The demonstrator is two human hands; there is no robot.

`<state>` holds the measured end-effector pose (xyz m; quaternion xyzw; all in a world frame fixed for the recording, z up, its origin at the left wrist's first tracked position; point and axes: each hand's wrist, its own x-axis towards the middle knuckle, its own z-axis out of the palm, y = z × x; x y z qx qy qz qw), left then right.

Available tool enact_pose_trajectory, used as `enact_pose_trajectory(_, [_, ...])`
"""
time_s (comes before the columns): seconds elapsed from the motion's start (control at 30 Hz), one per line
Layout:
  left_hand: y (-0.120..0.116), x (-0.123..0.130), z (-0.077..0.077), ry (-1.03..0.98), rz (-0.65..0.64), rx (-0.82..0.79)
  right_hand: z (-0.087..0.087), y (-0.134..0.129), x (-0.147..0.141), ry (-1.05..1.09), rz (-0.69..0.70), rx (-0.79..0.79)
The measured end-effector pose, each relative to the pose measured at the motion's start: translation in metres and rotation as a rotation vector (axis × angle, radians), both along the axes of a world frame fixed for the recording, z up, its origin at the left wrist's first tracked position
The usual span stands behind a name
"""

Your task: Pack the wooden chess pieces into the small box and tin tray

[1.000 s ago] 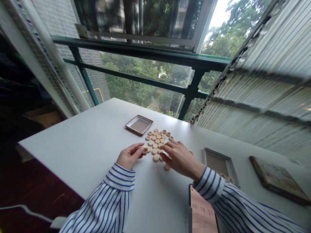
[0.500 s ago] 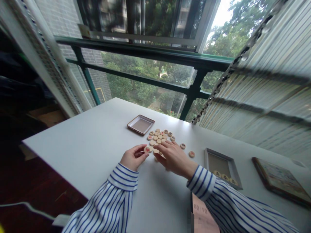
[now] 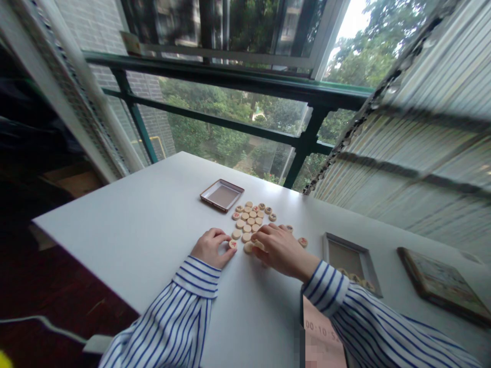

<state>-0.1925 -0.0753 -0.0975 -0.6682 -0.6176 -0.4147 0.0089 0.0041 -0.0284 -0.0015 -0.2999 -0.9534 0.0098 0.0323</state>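
Note:
My left hand (image 3: pixel 210 249) pinches a round wooden Chinese chess piece (image 3: pixel 232 245) with a red character between thumb and forefinger, at the tabletop. To its right, my right hand (image 3: pixel 282 250) is curled low over the near edge of the piece group, thumb and fingers about a pale chess piece (image 3: pixel 259 246), which they partly cover. Beyond both hands lies a cluster of blank-faced pieces (image 3: pixel 251 221). Several pieces with characters, such as a red-marked one (image 3: pixel 236 216) and a black-marked one (image 3: pixel 272 217), lie around it. Another red-marked piece (image 3: pixel 303 242) lies right of my right hand.
An open shallow box lid (image 3: pixel 222 195) lies behind the pieces. At right, an open tray (image 3: pixel 351 260) holds several pieces, beside a picture-covered box (image 3: pixel 445 286). A pink-screened device (image 3: pixel 322 337) showing digits lies under my right forearm. The white table (image 3: pixel 115 220) meets a railing.
My left hand has lowered the red-marked piece slightly toward me onto the tabletop. My right hand has shifted right, uncovering more blank pieces.

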Motion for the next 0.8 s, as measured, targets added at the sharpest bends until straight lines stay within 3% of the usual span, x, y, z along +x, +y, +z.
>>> enact_pose_trajectory(0.33, [0.001, -0.002, -0.003, 0.063, 0.053, -0.031, 0.0, -0.001, -0.008, -0.009, 0.055, -0.003])
enact_pose_trajectory(0.6, [-0.002, -0.002, 0.0, 0.069, 0.044, -0.047, 0.013, 0.01, 0.001, 0.016, 0.08, -0.018])
enact_pose_trajectory(0.7, [-0.003, 0.0, 0.011, 0.025, 0.052, -0.029, 0.015, 0.011, 0.004, 0.033, 0.081, -0.023])
enact_pose_trajectory(0.8, [0.002, 0.004, 0.034, -0.026, 0.078, -0.001, 0.014, 0.01, 0.005, 0.036, 0.086, -0.023])
